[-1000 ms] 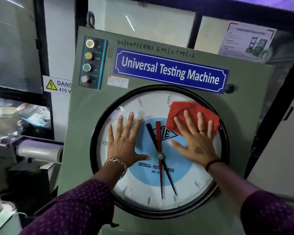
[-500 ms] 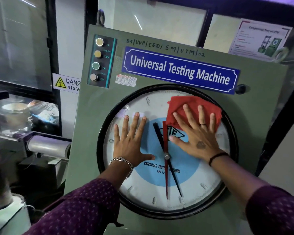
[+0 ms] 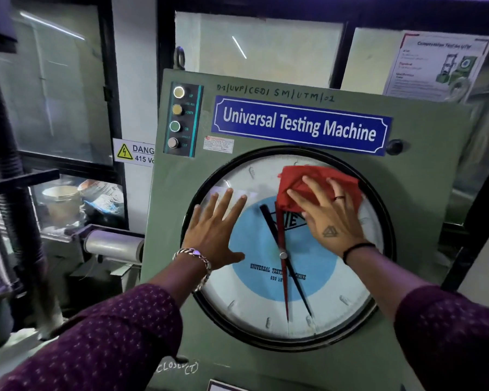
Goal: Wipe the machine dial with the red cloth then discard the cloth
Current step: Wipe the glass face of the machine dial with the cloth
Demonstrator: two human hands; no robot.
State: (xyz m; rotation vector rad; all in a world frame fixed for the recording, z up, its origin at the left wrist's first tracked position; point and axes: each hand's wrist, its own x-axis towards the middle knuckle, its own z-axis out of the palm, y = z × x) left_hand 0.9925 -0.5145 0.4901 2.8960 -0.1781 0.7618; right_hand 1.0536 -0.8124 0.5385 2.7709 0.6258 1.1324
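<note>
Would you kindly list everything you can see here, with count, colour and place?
Machine cabinet: one, green, centre.
Dial: one, white and blue, black rim, on the cabinet front.
Name plate: one, blue, above the dial.
Buttons: four, stacked at upper left of the cabinet.
Warning sign: one, white and yellow, left of the cabinet.
Poster: one, white, upper right.
Red cloth: one, on the dial's upper right.
Left hand: flat on the dial.
Right hand: pressing the cloth.

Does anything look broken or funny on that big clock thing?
Nothing looks broken. The dial glass is whole, with no cracks showing. The right hand presses the red cloth flat near the top, and the left hand rests open on the glass.
</note>
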